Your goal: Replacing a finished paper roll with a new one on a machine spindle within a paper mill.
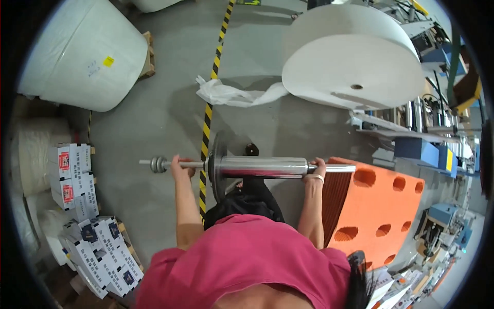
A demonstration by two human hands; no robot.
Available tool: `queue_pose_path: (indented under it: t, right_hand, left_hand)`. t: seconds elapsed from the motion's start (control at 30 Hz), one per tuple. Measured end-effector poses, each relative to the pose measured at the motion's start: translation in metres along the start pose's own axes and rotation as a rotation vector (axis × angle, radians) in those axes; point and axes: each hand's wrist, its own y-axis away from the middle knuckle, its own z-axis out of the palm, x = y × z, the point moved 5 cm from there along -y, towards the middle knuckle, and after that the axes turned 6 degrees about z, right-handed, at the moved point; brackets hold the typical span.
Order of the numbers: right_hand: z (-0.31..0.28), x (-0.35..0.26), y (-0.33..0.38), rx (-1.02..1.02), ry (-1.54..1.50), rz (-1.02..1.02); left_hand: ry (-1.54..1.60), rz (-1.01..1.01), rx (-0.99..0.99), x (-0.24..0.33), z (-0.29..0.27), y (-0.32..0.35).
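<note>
A shiny metal roll shaft lies level across in front of my body, held in both hands. My left hand is closed round its thin left end, between the small stacked collars and the big dark round flange. My right hand grips the thin rod just past the right end of the thick polished cylinder. The rod's bare tip reaches over the edge of an orange stack. Fingers on the underside of the shaft are partly hidden.
A huge white paper roll stands ahead on the right, its loose sheet trailing over the floor. Yellow-black tape crosses the floor. Wrapped rolls and boxes line the left; machinery stands at right.
</note>
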Motion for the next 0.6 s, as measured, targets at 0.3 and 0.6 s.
queue_pose_path:
  t: [0.3,0.6]
  right_hand:
    - [0.304,0.066,0.021,-0.331,0.432,0.077]
    - [0.513,0.130,-0.018,-0.417,0.699,0.008]
  left_hand:
    - [0.340,0.132,0.269,0.064,-0.023,-0.074]
    - [0.517,0.191,0.323,0.115,0.039,-0.197]
